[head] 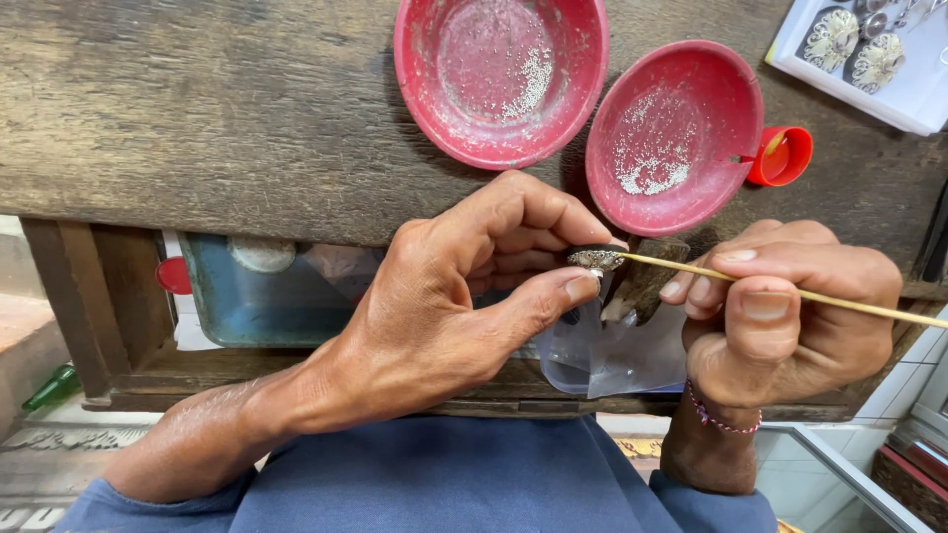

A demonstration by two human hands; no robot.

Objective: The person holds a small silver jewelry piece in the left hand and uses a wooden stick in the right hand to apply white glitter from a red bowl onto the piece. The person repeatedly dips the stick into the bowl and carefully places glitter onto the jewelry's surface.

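Note:
My left hand [464,286] pinches a small silver filigree piece [595,259] between thumb and fingers, just in front of the wooden bench edge. My right hand [780,316] grips a thin yellowish stick [839,301] whose tip touches the silver piece. A worn wooden peg [647,281] juts out below the piece, between both hands.
Two red bowls [494,148] [736,109] holding tiny silver grains sit on the wooden bench [197,118]. A small red cap [785,156] lies beside the right bowl. A white tray [918,99] with silver ornaments is top right. A clear plastic sheet [612,360] hangs over an open drawer below.

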